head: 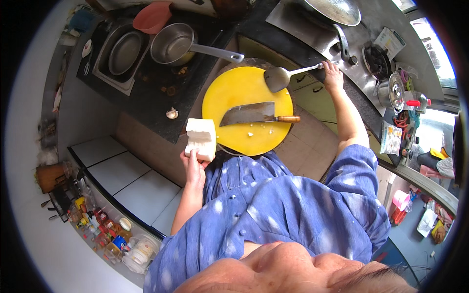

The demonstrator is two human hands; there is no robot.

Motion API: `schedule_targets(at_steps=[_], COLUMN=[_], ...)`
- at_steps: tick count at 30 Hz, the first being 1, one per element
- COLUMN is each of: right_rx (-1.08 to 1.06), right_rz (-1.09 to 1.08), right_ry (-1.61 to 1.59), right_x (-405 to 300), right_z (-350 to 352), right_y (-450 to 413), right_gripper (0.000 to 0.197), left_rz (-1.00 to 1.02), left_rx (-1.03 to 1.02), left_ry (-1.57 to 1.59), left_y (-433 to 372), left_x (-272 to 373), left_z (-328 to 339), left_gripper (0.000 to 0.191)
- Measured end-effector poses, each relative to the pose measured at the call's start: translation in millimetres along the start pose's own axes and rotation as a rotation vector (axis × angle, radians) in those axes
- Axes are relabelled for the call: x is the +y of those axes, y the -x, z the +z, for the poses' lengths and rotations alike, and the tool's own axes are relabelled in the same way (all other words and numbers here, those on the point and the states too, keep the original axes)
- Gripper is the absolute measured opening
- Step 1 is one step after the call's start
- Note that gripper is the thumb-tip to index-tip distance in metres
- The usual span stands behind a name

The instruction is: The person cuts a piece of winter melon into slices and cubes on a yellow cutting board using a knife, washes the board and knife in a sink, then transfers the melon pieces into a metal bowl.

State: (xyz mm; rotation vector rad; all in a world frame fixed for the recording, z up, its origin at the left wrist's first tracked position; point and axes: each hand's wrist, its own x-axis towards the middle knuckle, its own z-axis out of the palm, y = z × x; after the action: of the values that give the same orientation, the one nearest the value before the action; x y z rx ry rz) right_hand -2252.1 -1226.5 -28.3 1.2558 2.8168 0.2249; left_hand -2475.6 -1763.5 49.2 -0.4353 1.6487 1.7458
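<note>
My left hand [194, 168] grips a white foam-like block [201, 139] with a notch in its side, left of a round yellow cutting board [234, 88]. On the board lies a cleaver [253, 113] with a wooden handle, blade to the left, and small white bits are scattered below it. My right hand [332, 77] is at the far end of the handle of a metal wok spatula [277, 78], by the stove's edge; the spatula's head is over the board's upper right part. Whether the fingers are closed round that handle is hard to tell.
A saucepan [172, 44], a pink basin [152, 17] and a garlic bulb [172, 113] are on the dark counter, beside a sink [132, 82]. A wok [337, 11] sits on the stove at the upper right, with a lidded pot [390, 91] nearby. Bottles and jars crowd the lower left.
</note>
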Motion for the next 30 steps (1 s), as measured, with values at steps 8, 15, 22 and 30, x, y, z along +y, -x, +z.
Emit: schedule_targets(at_steps=[8,15,22,30], right_rx=[-0.016,-0.022,0.154,0.277], right_rz=[-0.287,-0.415,-0.182,-0.153], right_ry=[-0.112,-0.500,-0.981,-0.807], right_x=[36,62,59,45], right_z=[13,24,24,6], right_y=[-28,-14,44,51], right_gripper=[0.022,0.025,0.021,0.023], left_rz=[0.011,0.004,0.006,0.009], left_rx=[0.034,0.078,0.068,0.080], left_ry=[0.009,-0.021,-0.045,-0.027], left_y=[29,42,35,37], left_x=[-28,-33,-36,-43], left_z=[66,92,105,109], left_gripper=[0.057,0.057,0.056,0.060])
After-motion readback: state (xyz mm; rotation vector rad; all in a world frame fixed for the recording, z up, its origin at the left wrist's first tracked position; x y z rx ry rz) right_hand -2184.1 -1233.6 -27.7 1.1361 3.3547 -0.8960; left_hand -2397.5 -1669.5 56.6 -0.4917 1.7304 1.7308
